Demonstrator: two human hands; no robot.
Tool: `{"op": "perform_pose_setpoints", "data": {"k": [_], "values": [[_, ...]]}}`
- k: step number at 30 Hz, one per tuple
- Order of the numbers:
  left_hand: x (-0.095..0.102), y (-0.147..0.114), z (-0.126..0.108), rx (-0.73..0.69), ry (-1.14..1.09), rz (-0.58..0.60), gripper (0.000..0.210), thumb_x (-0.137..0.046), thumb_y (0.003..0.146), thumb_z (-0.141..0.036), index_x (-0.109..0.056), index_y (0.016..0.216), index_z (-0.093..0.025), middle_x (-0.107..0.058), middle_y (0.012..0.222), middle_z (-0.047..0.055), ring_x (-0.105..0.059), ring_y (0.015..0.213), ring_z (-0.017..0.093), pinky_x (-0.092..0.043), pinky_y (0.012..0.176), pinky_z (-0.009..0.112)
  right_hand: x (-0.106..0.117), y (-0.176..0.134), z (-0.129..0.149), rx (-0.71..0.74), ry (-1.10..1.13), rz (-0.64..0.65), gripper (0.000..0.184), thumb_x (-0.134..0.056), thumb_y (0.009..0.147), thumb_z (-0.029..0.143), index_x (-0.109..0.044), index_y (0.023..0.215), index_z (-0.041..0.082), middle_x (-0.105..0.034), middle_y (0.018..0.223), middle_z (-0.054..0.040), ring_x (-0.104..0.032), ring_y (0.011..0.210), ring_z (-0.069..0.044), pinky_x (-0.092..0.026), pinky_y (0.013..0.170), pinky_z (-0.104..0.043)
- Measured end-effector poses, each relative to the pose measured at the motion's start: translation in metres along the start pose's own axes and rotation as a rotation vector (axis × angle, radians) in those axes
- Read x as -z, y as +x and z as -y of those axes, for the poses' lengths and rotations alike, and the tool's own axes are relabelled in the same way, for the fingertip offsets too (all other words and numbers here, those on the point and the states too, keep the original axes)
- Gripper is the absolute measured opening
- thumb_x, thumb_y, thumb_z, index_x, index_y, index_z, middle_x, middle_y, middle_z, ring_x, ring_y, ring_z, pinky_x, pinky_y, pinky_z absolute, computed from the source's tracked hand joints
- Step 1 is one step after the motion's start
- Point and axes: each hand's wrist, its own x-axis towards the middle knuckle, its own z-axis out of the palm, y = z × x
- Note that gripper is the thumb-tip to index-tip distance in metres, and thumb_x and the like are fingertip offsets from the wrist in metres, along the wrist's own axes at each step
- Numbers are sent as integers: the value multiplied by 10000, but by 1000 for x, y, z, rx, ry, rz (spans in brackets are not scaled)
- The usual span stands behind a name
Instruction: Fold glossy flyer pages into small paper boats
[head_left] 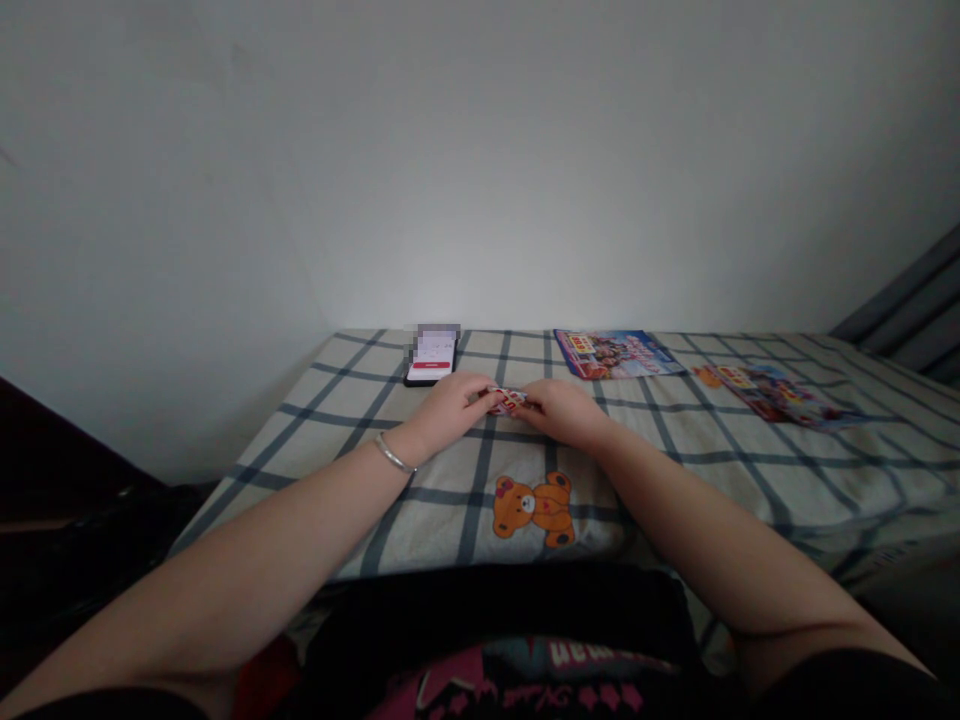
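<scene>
Between my two hands is a small folded piece of printed paper [507,402], red, white and yellow, just above or on the checked cloth. My left hand [455,402], with a silver bangle [395,455] at its wrist, pinches the paper's left end. At its right end, the fingers of my right hand [566,410] are closed on the same paper. Parts of the paper are hidden under my fingertips. Just beyond my left hand lies a phone [433,358] with its screen lit.
Two colourful printed sheets, one printed sheet [619,354] near the wall and another printed sheet [780,395] farther right, lie flat. A checked cloth [450,500] with a teddy bear print [534,508] covers the surface. A white wall [510,180] rises behind. Dark folded fabric [911,290] hangs at right.
</scene>
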Motion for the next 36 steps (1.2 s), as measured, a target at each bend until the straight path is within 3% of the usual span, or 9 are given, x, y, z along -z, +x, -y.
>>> {"op": "perform_pose_setpoints", "data": {"k": [6, 13, 19, 25, 36], "values": [[3, 1, -3, -48, 65, -41, 232, -529, 962, -259, -655, 788, -170, -652, 788, 23, -587, 780, 173, -426, 710, 281, -2, 0, 3, -44, -13, -63, 244, -592, 911, 400, -711, 852, 196, -708, 846, -50, -608, 761, -170, -322, 599, -264], [5, 1, -6, -127, 319, -29, 201, -604, 932, -307, -687, 806, -175, -673, 789, 34, -591, 787, 203, -413, 706, 315, -3, 0, 0, 78, 135, -269, 119, -630, 899, 289, -713, 911, 205, -693, 903, -31, -600, 795, -144, -410, 722, -250], [1, -1, -5, -104, 140, -100, 143, -652, 902, -311, -680, 848, -182, -670, 825, 20, -604, 811, 181, -437, 736, 298, -1, -1, -1, 68, 115, -281, 41, -658, 868, 207, -692, 846, 199, -681, 857, -27, -604, 818, -163, -409, 717, -263], [1, 0, -2, -66, 15, -70, 115, -637, 910, -282, -690, 864, -191, -678, 857, 21, -613, 832, 177, -457, 769, 299, -2, -1, -2, 47, 110, -316, 62, -642, 884, 222, -685, 843, 205, -680, 867, -33, -609, 822, -169, -419, 724, -271], [2, 1, -1, -135, 120, -112, 146, -678, 885, -286, -700, 780, -187, -670, 750, 13, -600, 745, 171, -421, 693, 289, -8, 3, -2, 233, 175, -380, 52, -653, 883, 238, -686, 889, 199, -696, 858, -43, -623, 837, -182, -451, 785, -302]]}}
